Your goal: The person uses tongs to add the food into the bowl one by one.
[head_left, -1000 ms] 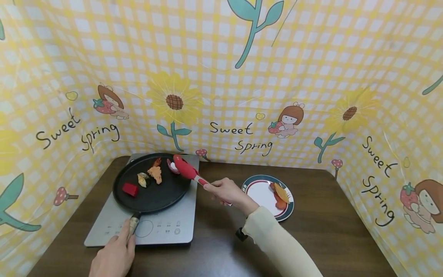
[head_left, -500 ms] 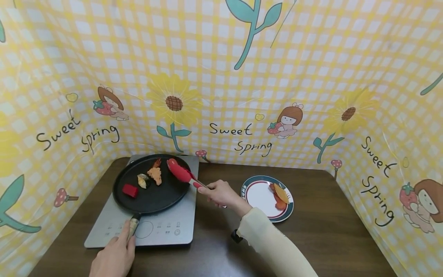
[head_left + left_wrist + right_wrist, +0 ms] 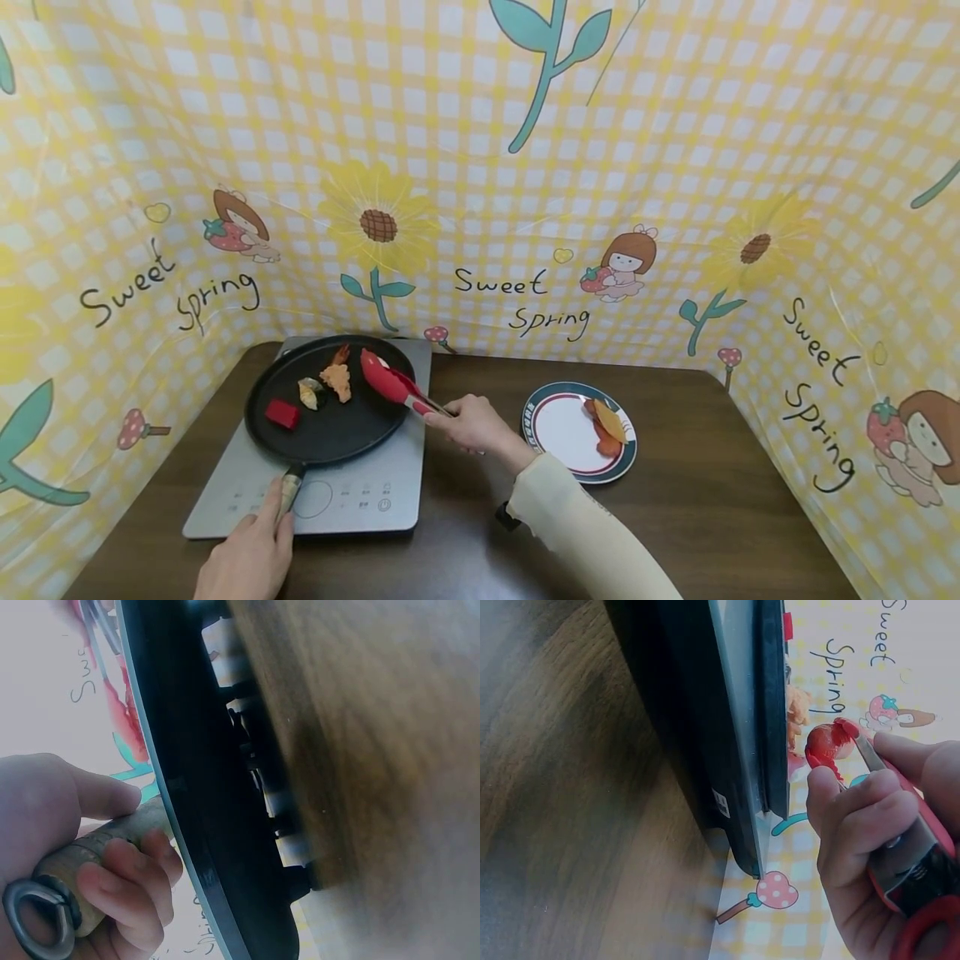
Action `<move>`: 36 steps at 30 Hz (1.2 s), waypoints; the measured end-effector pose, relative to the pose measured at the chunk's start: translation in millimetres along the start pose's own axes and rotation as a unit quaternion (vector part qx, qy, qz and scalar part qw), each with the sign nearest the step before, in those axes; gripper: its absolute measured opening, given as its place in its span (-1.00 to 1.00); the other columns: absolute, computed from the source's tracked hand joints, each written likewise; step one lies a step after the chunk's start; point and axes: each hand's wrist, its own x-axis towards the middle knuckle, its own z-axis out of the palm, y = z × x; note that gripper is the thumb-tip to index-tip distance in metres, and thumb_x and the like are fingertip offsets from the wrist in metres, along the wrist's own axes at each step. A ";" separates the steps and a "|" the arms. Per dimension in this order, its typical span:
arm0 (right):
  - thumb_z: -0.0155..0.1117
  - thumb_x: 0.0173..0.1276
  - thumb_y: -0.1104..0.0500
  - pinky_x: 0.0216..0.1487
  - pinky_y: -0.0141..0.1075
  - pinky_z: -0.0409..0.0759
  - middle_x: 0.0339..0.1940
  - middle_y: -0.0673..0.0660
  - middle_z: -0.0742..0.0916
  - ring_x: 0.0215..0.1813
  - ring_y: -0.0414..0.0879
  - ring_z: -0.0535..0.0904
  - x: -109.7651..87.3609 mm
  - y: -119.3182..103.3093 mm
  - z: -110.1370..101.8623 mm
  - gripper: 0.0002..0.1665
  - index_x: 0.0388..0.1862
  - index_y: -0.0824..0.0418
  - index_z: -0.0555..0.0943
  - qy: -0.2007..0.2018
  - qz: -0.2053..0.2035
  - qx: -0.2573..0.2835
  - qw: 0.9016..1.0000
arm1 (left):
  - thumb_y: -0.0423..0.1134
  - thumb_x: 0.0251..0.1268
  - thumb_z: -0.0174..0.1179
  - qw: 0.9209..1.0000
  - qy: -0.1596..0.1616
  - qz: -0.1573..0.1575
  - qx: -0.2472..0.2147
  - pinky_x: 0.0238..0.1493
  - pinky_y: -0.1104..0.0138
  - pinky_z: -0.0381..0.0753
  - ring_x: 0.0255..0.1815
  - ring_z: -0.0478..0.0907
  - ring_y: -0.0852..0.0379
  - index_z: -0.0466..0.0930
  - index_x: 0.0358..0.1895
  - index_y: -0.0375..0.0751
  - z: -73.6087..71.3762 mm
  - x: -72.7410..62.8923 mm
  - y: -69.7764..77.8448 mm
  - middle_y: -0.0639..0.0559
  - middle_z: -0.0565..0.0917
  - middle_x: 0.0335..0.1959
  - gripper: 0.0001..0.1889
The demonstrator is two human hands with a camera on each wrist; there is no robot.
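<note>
My left hand grips the handle of a round black frying pan; in the left wrist view its fingers curl round that handle. My right hand holds red-tipped tongs, whose heads are over the pan's right side. A small pink-and-white piece shows just behind the tongs' heads, mostly hidden; whether they pinch it I cannot tell. Left of them in the pan are a battered fried shrimp, a small yellow-and-black piece and a red block.
Under the pan is a silver induction cooktop on a brown wooden table. Right of my right hand stands a white plate with a dark green rim, bearing orange and yellow food pieces. Yellow checked cloth walls the table in.
My right hand has moved left with the tongs, their heads shifting left and slightly nearer in the pan. They now cover most of the pink-and-white piece. My left hand stays on the handle.
</note>
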 end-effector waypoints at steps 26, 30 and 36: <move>0.20 0.31 -0.19 -0.75 -0.38 0.21 -0.77 -0.01 0.44 -0.77 -0.17 0.32 4.2 -7.1 21.1 -0.57 -0.50 0.12 0.57 0.055 -0.055 -0.186 0.979 | -0.03 0.42 -0.04 1.000 0.006 -0.001 -0.001 -0.41 -0.11 0.46 -0.49 0.53 -0.26 0.07 0.40 -0.30 2.8 0.4 -1.7 -0.26 0.54 -0.37 -0.37; 0.21 0.31 -0.20 -0.75 -0.38 0.24 -0.75 0.00 0.45 -0.76 -0.17 0.34 4.4 -6.5 24.1 -0.57 -0.41 0.15 0.60 0.068 -0.061 -0.210 0.973 | -0.03 0.42 -0.03 1.000 0.007 -0.007 0.002 -0.41 -0.10 0.46 -0.49 0.53 -0.25 0.07 0.40 -0.30 3.3 0.0 -1.5 -0.23 0.54 -0.39 -0.37; 0.19 0.30 -0.24 -0.74 -0.37 0.27 -0.76 -0.01 0.43 -0.76 -0.17 0.34 4.5 -8.2 26.6 -0.54 -0.50 0.12 0.56 0.104 -0.071 -0.265 0.956 | -0.03 0.41 -0.03 1.000 0.013 -0.010 0.003 -0.43 -0.09 0.46 -0.52 0.52 -0.22 0.08 0.40 -0.29 3.5 0.4 -0.7 -0.22 0.53 -0.41 -0.38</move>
